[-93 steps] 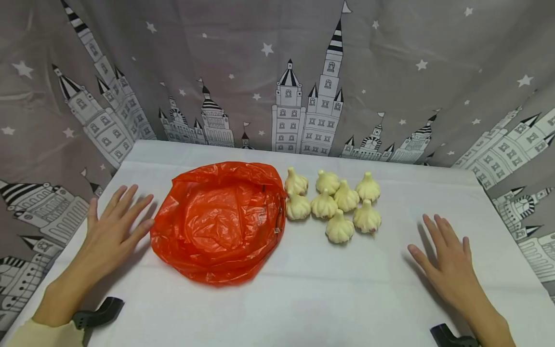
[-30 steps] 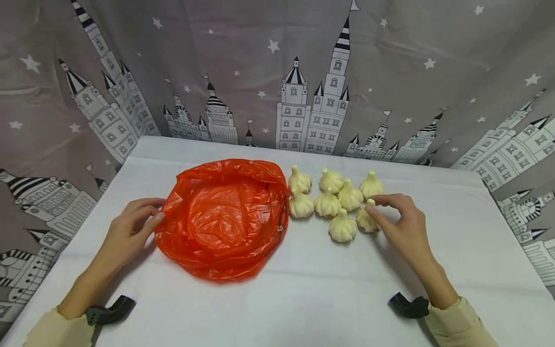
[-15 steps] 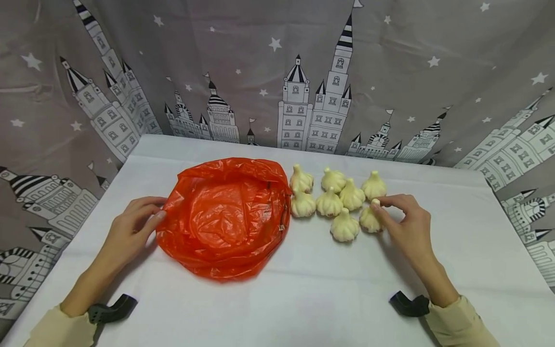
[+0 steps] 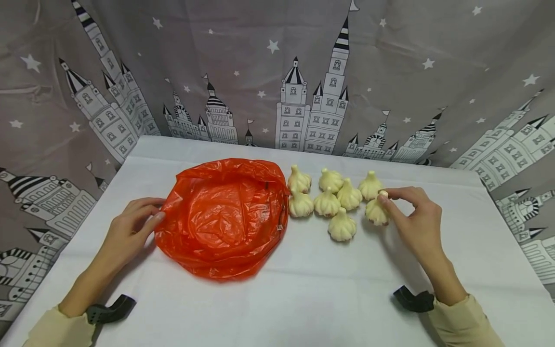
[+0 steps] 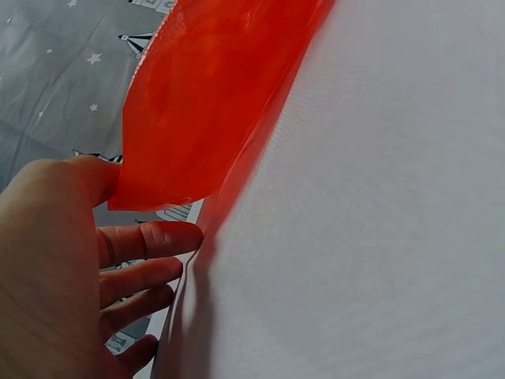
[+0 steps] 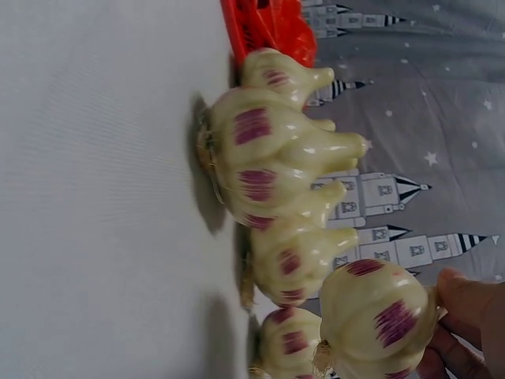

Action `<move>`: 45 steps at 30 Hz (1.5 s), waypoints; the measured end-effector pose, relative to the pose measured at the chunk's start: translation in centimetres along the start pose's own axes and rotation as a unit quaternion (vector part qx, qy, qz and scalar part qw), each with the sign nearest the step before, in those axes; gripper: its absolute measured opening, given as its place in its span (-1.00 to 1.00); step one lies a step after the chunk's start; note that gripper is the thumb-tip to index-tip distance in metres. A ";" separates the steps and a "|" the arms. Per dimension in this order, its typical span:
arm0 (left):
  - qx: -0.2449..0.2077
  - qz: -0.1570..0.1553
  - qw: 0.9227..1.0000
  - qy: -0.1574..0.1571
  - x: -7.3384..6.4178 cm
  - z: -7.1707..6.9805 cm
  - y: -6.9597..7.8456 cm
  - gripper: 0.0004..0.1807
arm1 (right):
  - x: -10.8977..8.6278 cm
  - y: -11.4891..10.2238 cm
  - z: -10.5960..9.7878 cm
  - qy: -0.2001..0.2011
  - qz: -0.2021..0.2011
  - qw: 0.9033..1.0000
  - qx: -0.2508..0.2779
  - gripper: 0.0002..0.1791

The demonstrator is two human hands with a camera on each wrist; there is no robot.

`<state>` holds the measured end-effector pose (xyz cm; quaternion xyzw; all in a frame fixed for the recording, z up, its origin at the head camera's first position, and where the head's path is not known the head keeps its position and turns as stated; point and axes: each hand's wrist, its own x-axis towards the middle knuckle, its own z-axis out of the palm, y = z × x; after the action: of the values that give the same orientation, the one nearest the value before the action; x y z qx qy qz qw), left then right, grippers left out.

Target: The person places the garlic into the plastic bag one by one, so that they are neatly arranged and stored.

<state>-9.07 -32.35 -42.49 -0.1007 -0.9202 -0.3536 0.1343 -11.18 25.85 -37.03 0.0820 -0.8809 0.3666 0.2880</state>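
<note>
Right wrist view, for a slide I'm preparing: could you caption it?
Right hand pinching a garlic bulb by its stem, other purple-marked bulbs and a red plastic bag behind.

In your right wrist view, the bottom edge cuts off 2 garlic bulbs (image 6: 371, 308) and your right hand (image 6: 483, 310).

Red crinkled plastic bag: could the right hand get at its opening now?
Probably yes: the bag gapes upward, and only low, pale, ribbed garlic bulbs lie between it and the right hand.
</note>
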 end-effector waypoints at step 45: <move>-0.011 0.002 1.000 -0.006 0.0 -0.1 0.1 -0.86 | 6.2 -9.5 6.2 -0.013 -0.034 0.993 0.116 -0.82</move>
<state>-8.98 -32.29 -42.38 -0.1059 -0.9168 -0.3629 0.1283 -15.65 15.13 -31.34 0.1494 -0.8326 0.4555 0.2776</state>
